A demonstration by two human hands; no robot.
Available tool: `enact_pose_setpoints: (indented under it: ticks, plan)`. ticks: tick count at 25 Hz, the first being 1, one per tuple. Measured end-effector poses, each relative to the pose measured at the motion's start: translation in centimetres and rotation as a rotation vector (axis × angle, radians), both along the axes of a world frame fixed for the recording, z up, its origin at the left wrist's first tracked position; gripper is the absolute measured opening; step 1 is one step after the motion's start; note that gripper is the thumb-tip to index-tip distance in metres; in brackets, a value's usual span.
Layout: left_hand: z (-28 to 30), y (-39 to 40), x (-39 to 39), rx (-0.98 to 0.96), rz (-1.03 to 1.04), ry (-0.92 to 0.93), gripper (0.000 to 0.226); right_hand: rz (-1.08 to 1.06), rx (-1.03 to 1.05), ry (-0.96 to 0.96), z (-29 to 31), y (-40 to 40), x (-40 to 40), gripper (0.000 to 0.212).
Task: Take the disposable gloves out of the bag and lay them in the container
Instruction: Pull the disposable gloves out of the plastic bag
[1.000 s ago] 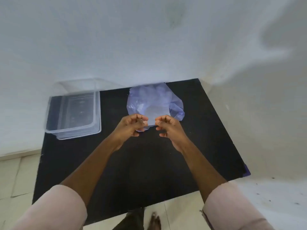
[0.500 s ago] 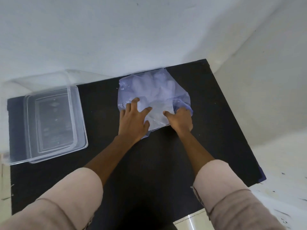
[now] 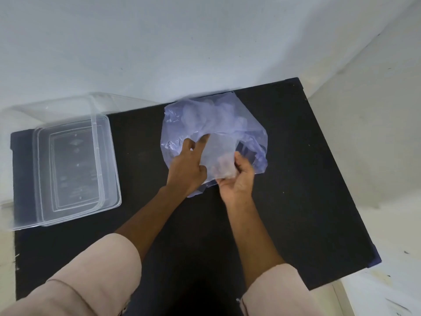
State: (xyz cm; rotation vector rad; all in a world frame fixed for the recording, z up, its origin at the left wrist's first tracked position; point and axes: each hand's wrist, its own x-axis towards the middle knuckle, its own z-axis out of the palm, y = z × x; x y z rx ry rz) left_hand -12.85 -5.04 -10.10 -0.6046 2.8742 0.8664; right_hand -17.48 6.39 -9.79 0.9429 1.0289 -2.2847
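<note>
A translucent bluish plastic bag (image 3: 216, 119) lies crumpled at the back of the black table (image 3: 296, 179), with pale gloves faintly visible inside. My left hand (image 3: 186, 169) rests on the bag's near left part, two fingers stretched onto it. My right hand (image 3: 237, 179) is turned palm up at the bag's near edge and grips a thin clear sheet of glove plastic (image 3: 219, 156) that stands up from the opening. The clear rectangular container (image 3: 73, 167) stands empty at the table's left end, well apart from both hands.
The container's clear lid (image 3: 57, 106) leans behind it against the white wall (image 3: 182, 53). A second white wall closes the right side. The table's near right corner (image 3: 373, 261) juts over pale floor.
Both hands dropped from pinching in the air onto the bag, and the right hand has now turned palm up and pulled a clear glove sheet up out of the bag.
</note>
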Motion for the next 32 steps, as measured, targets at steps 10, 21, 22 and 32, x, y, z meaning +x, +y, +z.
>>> enact_pose_setpoints:
  ticks: [10, 21, 22, 32]
  plan:
    - [1.4, -0.2, -0.8, 0.089, 0.101, 0.004, 0.080, 0.035, 0.143, -0.071, 0.8, -3.2, 0.5, 0.022]
    - [0.6, -0.4, -0.3, 0.119, 0.023, -0.014, 0.090, 0.008, 0.050, -0.027, -0.4, -0.8, 1.6, 0.032]
    - [0.6, -0.4, -0.3, 0.113, 0.025, -0.012, 0.089, 0.044, 0.079, -0.038, -0.5, -1.3, 1.8, 0.039]
    - [1.1, -1.7, -0.1, 0.095, 0.026, -0.025, 0.094, 0.198, 0.577, 0.056, -2.0, -2.6, -0.9, 0.031]
